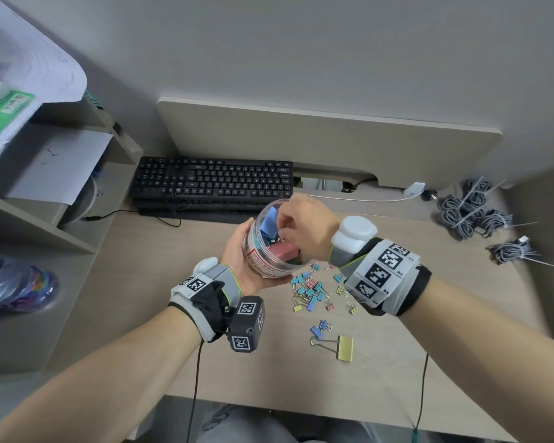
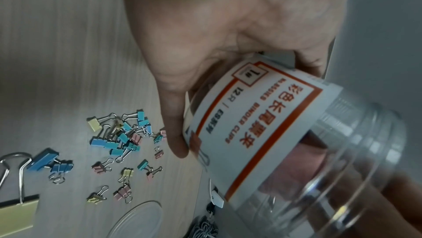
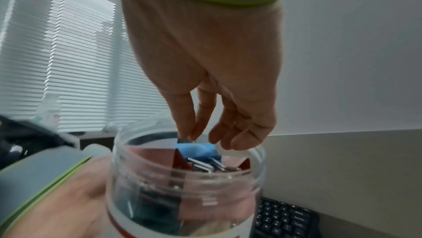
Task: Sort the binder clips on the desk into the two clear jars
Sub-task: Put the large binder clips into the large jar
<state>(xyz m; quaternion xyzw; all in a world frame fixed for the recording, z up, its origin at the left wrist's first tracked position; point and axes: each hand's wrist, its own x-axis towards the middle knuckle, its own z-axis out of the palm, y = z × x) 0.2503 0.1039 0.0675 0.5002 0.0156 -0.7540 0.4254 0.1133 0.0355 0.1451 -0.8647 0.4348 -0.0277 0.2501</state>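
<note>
**deskrat:** So right now the left hand [image 1: 240,263] is wrapped around the clear jar [image 1: 271,241], holding it off the tabletop [image 1: 141,282] and tipped a bit toward the person. The right hand [image 1: 304,225] is over the mouth, thumb and forefinger pinched together on the wire handle of a big blue clip [image 3: 196,150] that sits on top of the pink ones [image 3: 155,158] already inside.

**clipfan:** Looks pretty full. Will it even fit?

**deskrat:** That's my worry. If the clip is let go while it's perched that high, I'd guess it could catch on the rim or slide out, since the jar is tilted. The steel handles also tangle, so lifting the fingers away could drag a clip back out.

**clipfan:** And what's left?

**deskrat:** Plenty. A pile of small clips [image 1: 307,290] lies on the tabletop just below the jar, plus a big yellow clip [image 1: 344,346] nearer the person. A low tilt could spill the big ones onto them and mix the sizes again. I only see a clear rim [image 2: 137,220] at the bottom of the left wrist view, and can't tell if that's the second jar.
</note>
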